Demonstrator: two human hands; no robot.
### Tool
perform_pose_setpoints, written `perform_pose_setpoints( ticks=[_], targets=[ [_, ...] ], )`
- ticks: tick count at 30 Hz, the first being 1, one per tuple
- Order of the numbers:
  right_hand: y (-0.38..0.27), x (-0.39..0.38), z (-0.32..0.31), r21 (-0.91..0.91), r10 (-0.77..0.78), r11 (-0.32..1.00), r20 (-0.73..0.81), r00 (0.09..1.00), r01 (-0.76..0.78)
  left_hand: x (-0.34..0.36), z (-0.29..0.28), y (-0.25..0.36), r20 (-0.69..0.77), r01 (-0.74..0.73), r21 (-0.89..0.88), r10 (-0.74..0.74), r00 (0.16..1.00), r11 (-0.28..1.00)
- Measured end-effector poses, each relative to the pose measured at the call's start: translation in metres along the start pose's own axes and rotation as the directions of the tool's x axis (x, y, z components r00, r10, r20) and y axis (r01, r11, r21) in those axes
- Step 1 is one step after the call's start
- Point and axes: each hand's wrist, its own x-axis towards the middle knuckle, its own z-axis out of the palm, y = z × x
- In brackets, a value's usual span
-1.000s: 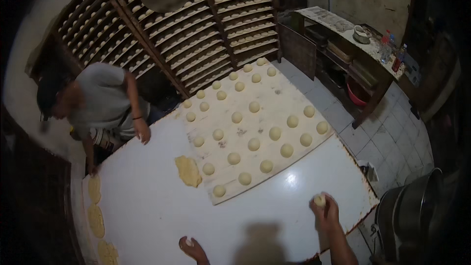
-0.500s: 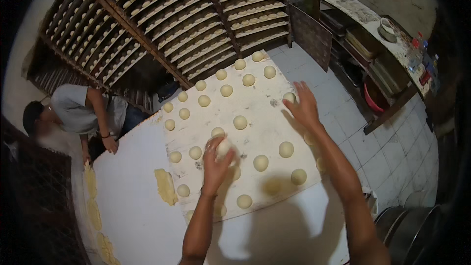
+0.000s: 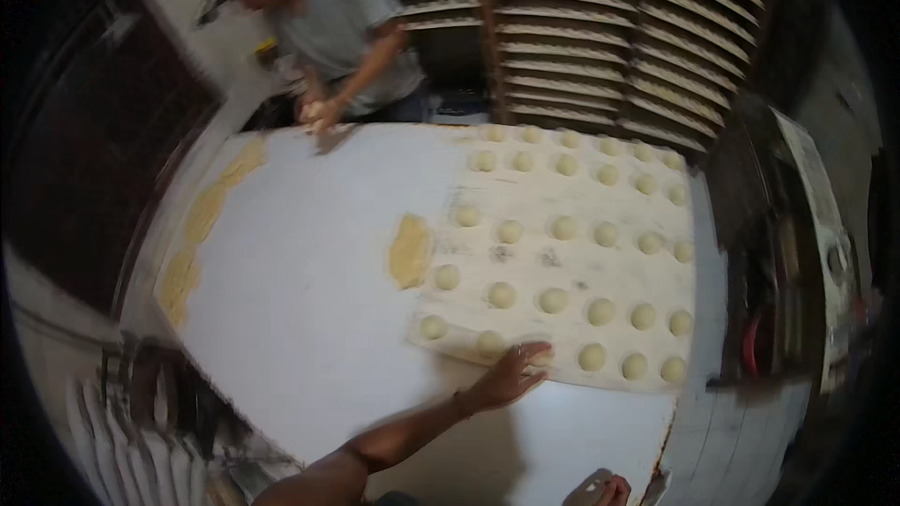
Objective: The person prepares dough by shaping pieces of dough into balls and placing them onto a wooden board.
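- A white table [image 3: 309, 337] fills the room's middle, a floured board [image 3: 539, 199] on its right part; wooden racks [image 3: 485, 37] stand beyond the far edge.
- The left hand [image 3: 506, 378] reaches in from the near left, fingers spread around a dough ball [image 3: 541, 359] at the board's near edge; whether they squeeze it, I cannot tell.
- That ball lies at the fingertips, to the right of the palm; being round, it shows no long axis. The left hand is much nearer it than the right hand [image 3: 614, 490], which is cut off at the near edge, its grip unclear.
- Just right sits another ball [image 3: 592, 357], with more rows farther off.
- Left of the board lies a flat dough piece [image 3: 410, 251].
- At the far left, a co-worker [image 3: 342, 23] bends over the table.
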Motion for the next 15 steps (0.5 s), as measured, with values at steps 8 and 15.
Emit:
perform_pose_setpoints(
  ticks=[8, 15],
  targets=[
    [-0.100, 0.034, 0.142, 0.097, -0.346, 0.938, 0.183, 0.920, 0.333, -0.345, -0.135, -0.044, 0.048, 0.558, -0.001, -0.557, 0.829, 0.830],
    [-0.190, -0.090, 0.275, 0.284, -0.603, 0.798, 0.395, 0.693, 0.532, -0.476, -0.391, -0.123, -0.479, 0.183, -0.634, -0.567, 0.670, 0.752]
  ],
)
